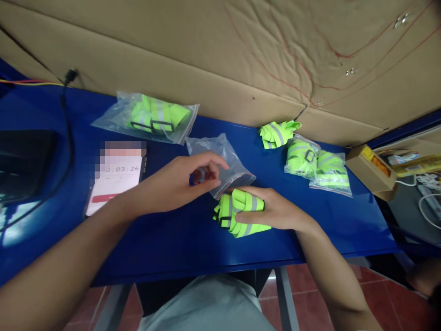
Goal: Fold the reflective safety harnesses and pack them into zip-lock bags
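My right hand (275,207) is wrapped around a folded neon-green reflective strap bundle (250,204), which has grey stripes and a black buckle on its left side. The bundle is at the table surface near the front edge. My left hand (201,177) hovers over an unfilled clear zip bag (223,151), its fingers curled with a gap between thumb and index finger. Nothing shows between those fingers. The bag's seal edge faces the bundle. Whether the left fingertips touch the plastic is hard to make out.
At the back left lies a bagged green bundle (158,115), with a phone (117,174) running a timer in front. A loose bundle (277,133) and two bagged bundles (301,156) are at the right. Beyond them stands a cardboard box (374,170). A black cable (67,119) crosses the left side.
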Motion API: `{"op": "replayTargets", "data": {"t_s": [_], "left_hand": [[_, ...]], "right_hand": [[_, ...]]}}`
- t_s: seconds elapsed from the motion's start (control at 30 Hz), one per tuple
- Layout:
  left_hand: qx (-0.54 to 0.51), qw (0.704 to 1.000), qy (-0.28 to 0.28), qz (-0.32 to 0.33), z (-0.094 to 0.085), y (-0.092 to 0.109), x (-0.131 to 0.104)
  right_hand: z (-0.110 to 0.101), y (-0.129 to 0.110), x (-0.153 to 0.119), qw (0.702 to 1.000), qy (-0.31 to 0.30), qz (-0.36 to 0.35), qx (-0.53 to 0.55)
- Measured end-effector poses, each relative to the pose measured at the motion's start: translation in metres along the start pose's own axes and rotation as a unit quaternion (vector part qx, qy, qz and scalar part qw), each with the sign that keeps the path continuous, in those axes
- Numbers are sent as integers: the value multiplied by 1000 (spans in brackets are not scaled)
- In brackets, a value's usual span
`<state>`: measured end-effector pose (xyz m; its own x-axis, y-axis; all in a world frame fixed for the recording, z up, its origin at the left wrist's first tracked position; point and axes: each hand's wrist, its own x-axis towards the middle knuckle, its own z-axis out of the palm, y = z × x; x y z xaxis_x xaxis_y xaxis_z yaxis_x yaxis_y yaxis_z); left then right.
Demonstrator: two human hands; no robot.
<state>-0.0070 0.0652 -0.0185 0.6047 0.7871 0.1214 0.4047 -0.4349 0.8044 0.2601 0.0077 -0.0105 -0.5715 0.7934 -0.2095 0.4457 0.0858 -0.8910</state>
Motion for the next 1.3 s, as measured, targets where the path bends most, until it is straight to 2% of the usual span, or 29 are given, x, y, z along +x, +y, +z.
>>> {"op": "replayTargets", "data": {"t_s": [0.07,0.13,0.2,0.27,0.33,0.4,0.47,0.57,0.67,0.8,0.87,1.0,1.13,1.2,1.3], "left_hand": [[47,996,-50,54,-8,-5,-5],[90,988,-99,77,-8,-10,-10],[117,980,-144,67,-2,-13,-13],[145,976,-159,45,9,-13,-13],[189,970,-149,26,19,-8,-11],[244,960,-140,22,26,-3,-9],[290,948,-128,39,31,2,-8],[306,943,-99,89,34,2,-8],[277,949,-88,120,37,-5,-4],[243,955,-118,118,43,-17,4],[234,960,-109,112,46,-19,7],[236,968,-20,85,53,-13,8],[256,961,76,70,60,-5,6],[273,953,98,85,62,-2,5],[300,942,90,119,62,-2,3]], "right_hand": [[-1,0,1,1000,-10,-18,-5],[-1,0,1,999,-29,-20,-24],[-3,-1,1,997,-60,-12,-41],[-8,-1,0,995,-92,0,-37],[-17,-1,-5,993,-112,22,-5],[-30,1,-12,993,-86,57,51],[-43,7,-19,988,6,89,124],[-56,17,-24,955,166,133,205],[-54,21,-17,928,232,173,234],[-42,19,-6,924,235,166,254],[-37,18,-4,926,238,146,256],[-33,17,-4,934,238,132,232],[-27,15,-1,956,224,146,122],[-22,13,1,966,210,134,69],[-14,11,2,977,185,100,45]]}}
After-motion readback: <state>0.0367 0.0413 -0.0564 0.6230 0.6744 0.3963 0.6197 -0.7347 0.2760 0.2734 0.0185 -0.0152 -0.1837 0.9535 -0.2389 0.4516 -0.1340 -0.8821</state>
